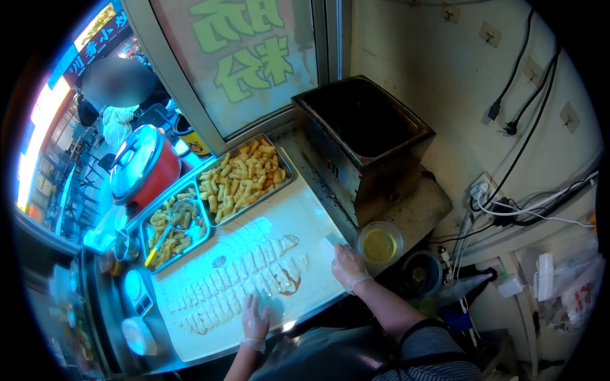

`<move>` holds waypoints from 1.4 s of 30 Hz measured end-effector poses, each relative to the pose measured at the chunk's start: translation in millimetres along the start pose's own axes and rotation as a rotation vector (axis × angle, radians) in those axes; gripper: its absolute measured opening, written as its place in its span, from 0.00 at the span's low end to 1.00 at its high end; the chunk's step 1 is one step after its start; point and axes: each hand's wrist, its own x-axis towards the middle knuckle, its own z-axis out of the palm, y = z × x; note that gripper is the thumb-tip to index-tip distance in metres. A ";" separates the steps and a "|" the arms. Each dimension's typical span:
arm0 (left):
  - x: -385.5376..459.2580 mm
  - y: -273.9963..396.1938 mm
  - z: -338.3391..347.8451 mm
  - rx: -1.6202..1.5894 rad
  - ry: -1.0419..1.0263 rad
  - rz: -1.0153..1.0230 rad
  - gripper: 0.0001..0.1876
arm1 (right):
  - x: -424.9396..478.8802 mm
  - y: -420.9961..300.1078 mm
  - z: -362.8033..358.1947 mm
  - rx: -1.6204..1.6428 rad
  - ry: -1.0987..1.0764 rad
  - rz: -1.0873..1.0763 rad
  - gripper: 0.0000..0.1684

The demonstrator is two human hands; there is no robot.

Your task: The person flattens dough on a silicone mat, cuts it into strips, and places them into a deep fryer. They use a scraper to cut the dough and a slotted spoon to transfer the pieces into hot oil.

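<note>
My right hand (351,268), in a clear disposable glove, grips a flat white scraper (329,245) near the right side of a white cutting board (305,214). The hand partly covers the tool. My left hand (256,321), gloved too, reaches over the board's front part with fingers extended and nothing held. Its fingertips are at the front row of pale, cut rolls (255,284); whether they touch is hard to tell. Two slanting rows of these pieces lie side by side. Dark sauce-like marks (291,283) show at the right end of the front row.
Behind the board are a tray of fried rolls (240,178) and a second tray (202,233) with a yellow-handled skimmer (159,245). A blackened metal fryer (333,164) and a tub of yellow liquid (380,244) stand right. A scale (139,291) and red pot (147,174) stand left.
</note>
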 end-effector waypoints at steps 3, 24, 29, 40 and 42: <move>1.7 0.1 -1.0 0.005 -0.003 -0.005 0.25 | -2.0 3.4 2.7 -0.010 0.048 -0.031 0.09; 2.5 -18.0 14.5 0.145 0.032 -0.230 0.43 | 56.2 6.9 9.5 -0.030 -0.154 -0.036 0.11; 14.6 -11.6 29.2 0.172 0.008 -0.185 0.43 | 70.6 -5.0 24.5 0.009 -0.216 -0.068 0.12; 32.4 -12.2 41.7 0.240 -0.082 -0.164 0.44 | 15.0 -84.3 127.5 0.262 -0.323 -0.074 0.12; 29.9 -13.9 37.4 0.210 -0.094 -0.207 0.44 | 5.7 -92.9 141.4 0.417 -0.421 0.022 0.13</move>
